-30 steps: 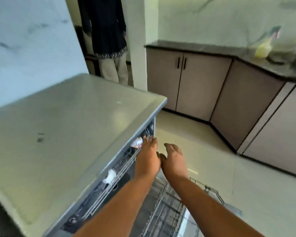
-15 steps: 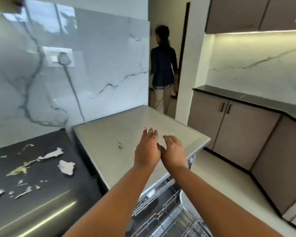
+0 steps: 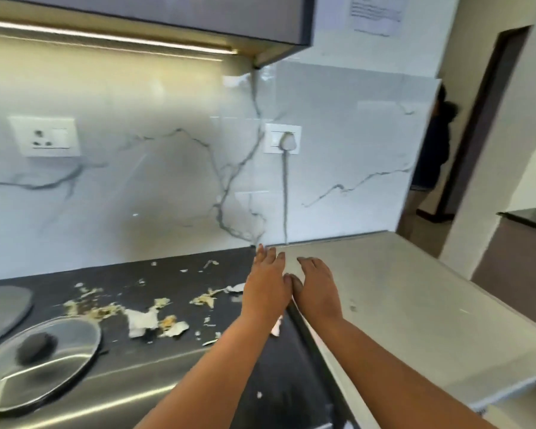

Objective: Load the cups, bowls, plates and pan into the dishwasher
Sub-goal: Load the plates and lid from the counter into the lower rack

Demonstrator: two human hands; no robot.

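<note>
Two hands, left hand [image 3: 265,284] and right hand [image 3: 317,287], side by side, fingers straight, holding nothing above the worktop [image 3: 399,305].

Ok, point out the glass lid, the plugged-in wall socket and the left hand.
glass lid [image 3: 39,363], head view, on the glass beside its dark knob.
plugged-in wall socket [image 3: 274,139], head view, on the white plate left of the plug.
left hand [image 3: 265,286], head view, on the back of the hand.
</note>
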